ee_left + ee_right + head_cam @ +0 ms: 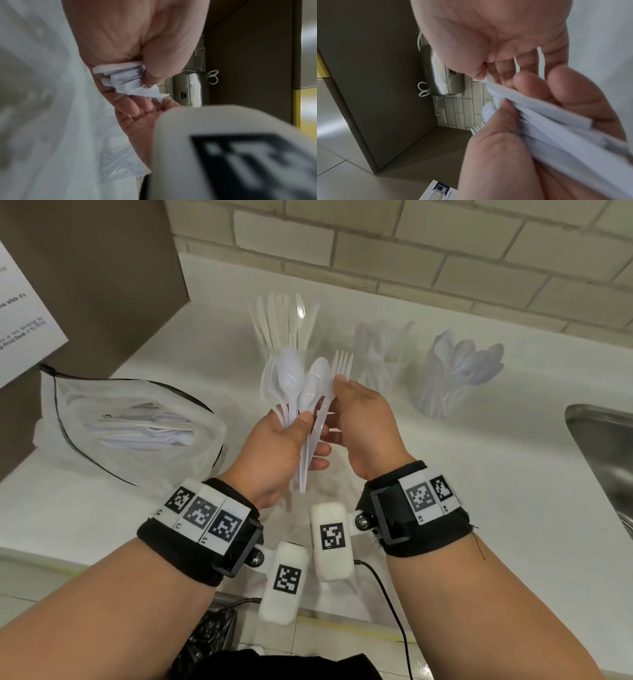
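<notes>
My left hand (301,436) grips a bundle of white plastic spoons and forks (298,392) by the handles, above the white counter (479,474). My right hand (340,402) pinches one fork (342,364) at the bundle's right side, thumb and fingers just below its tines. In the right wrist view the right thumb presses that fork's handle (488,80), with the left hand's bundle (547,119) in front. The left wrist view shows the handle ends (120,78) clamped in my left hand.
Three clear cups stand at the back: one with knives and forks (284,323), one with forks (380,354), one with spoons (462,368). An open plastic bag of cutlery (137,429) lies at the left. A steel sink (603,460) is at the right.
</notes>
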`<action>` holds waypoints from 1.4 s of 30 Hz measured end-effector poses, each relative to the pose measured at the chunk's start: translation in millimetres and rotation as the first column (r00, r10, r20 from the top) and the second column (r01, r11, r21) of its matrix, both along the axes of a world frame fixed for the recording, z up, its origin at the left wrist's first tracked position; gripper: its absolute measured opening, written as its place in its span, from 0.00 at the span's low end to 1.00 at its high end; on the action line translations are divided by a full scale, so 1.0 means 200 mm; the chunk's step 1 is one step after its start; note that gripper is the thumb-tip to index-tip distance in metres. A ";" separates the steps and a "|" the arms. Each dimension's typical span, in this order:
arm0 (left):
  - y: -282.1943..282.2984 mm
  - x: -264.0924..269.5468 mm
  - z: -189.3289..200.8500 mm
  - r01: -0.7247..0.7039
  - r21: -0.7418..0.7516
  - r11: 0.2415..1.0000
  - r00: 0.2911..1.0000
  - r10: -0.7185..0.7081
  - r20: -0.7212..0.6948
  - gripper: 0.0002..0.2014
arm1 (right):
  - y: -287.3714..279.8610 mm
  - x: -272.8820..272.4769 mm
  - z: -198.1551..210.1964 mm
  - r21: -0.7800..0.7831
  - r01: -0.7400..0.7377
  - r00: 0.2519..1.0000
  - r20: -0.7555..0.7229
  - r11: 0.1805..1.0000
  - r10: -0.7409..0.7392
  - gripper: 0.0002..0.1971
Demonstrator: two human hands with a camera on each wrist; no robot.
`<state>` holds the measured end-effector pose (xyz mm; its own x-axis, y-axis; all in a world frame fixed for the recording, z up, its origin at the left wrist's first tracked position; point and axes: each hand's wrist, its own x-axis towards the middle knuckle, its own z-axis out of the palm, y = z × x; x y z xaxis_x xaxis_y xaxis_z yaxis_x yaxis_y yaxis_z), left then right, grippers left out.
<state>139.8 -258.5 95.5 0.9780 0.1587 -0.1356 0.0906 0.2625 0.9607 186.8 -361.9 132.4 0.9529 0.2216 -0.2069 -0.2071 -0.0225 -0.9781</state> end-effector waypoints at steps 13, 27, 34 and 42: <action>0.05 0.08 -0.03 -0.096 0.598 0.796 0.993 0.114 0.007 0.15 | 0.05 0.01 0.03 -0.140 -0.070 0.973 0.210 0.988 0.099 0.12; 0.05 0.05 0.01 0.050 0.401 0.915 0.999 -0.054 0.000 0.18 | 0.08 0.00 -0.03 -0.185 -0.117 0.968 0.197 0.976 0.154 0.08; 0.01 0.04 0.05 0.085 0.442 0.893 0.992 -0.119 0.049 0.17 | 0.07 0.00 -0.03 -0.181 -0.038 0.968 0.237 0.983 0.081 0.08; -0.05 0.03 0.10 0.150 -0.021 0.988 0.987 -0.148 0.065 0.27 | -0.03 0.02 0.02 -0.239 -0.104 0.939 0.297 0.966 0.174 0.09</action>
<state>145.1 -269.5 114.6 0.9972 0.0079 -0.0750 0.0700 0.2755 0.9588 190.9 -368.7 137.0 0.9396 0.3400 0.0389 0.1291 -0.2468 -0.9604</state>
